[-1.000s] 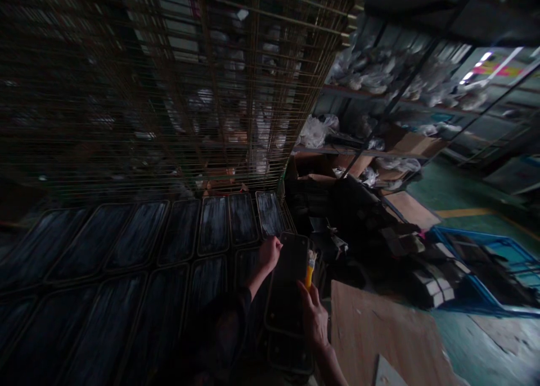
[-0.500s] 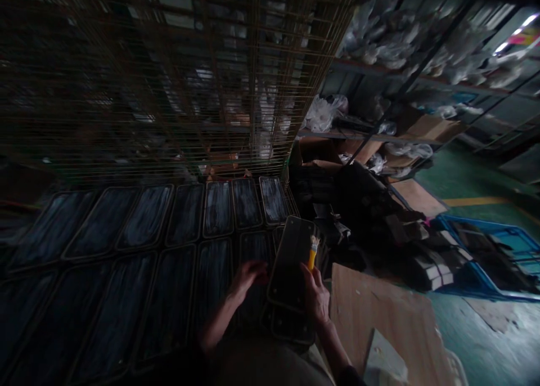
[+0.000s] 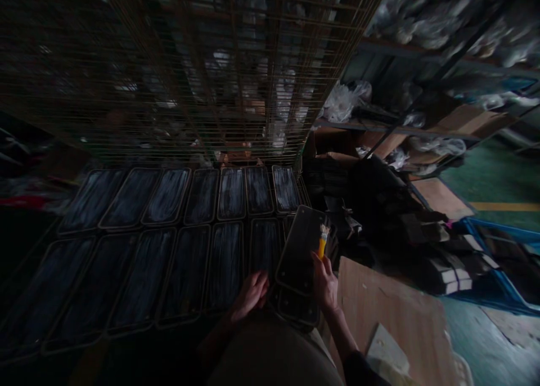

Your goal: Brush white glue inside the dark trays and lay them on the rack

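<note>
Our left hand [image 3: 253,291] has drawn back from the far left corner of the top panel [image 3: 297,256] and now hangs just beside its near left corner. The panel itself has turned on its stack, so it lies askew over the panel beneath [image 3: 298,307]. For the work, this leaves its dark face open to us, and it looks free of the whitish streaks seen elsewhere.

The grip of our right hand [image 3: 326,287] is closed round the yellow handle of the brush [image 3: 322,246], bristles up, over the panel's right edge; we cannot tell whether they touch it. The left fingers are curled, with nothing visible in them, though we cannot tell if they pinch something.

To our left lie rows of streaked panels [image 3: 232,192], and behind them wire racks [image 3: 270,54] close off the far side. On our right, a wooden board [image 3: 396,301] sits near the stack, and dark goods [image 3: 375,186] and a blue crate [image 3: 502,282] crowd the floor beyond.
</note>
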`<state>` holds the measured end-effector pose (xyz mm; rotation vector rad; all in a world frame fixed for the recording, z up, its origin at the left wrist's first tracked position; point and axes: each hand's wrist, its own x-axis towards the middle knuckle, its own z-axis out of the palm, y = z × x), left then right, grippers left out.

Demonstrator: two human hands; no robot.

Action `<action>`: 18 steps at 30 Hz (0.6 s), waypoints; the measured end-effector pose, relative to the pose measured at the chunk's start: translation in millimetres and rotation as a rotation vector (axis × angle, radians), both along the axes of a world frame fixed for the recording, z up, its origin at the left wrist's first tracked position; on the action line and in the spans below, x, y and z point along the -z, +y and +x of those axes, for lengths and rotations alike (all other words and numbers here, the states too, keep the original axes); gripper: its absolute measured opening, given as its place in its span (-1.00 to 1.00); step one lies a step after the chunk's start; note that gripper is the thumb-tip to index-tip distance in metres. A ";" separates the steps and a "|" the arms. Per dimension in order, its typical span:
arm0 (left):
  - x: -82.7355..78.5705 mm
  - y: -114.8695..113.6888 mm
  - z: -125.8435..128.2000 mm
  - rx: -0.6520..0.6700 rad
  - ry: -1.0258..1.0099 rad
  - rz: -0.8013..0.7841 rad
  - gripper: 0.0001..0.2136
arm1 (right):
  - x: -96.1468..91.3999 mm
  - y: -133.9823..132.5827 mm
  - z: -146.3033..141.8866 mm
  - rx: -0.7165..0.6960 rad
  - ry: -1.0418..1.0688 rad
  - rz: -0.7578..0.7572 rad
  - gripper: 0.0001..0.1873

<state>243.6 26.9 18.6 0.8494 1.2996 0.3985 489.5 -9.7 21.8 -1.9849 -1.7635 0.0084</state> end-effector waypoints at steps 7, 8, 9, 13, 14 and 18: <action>-11.2 0.4 -9.2 0.206 -0.020 0.050 -0.41 | -33.9 4.6 18.5 -0.073 0.133 0.052 -0.47; -11.9 -2.5 -13.9 0.249 -0.047 0.029 -0.43 | -39.2 5.7 22.7 -0.074 0.141 0.063 -0.48; -11.7 -6.0 -19.2 0.281 -0.059 0.011 -0.47 | -43.8 6.8 26.7 -0.076 0.147 0.070 -0.49; -4.8 -21.5 -40.5 0.354 0.016 0.056 -0.68 | -53.9 11.2 38.0 -0.052 0.158 0.083 -0.55; -2.5 -25.1 -45.0 0.375 0.051 0.090 -0.73 | -54.5 12.1 39.4 -0.043 0.161 0.084 -0.56; 0.4 -38.3 -57.5 0.544 0.229 0.245 -0.70 | -53.1 15.6 42.5 -0.052 0.202 0.096 -0.59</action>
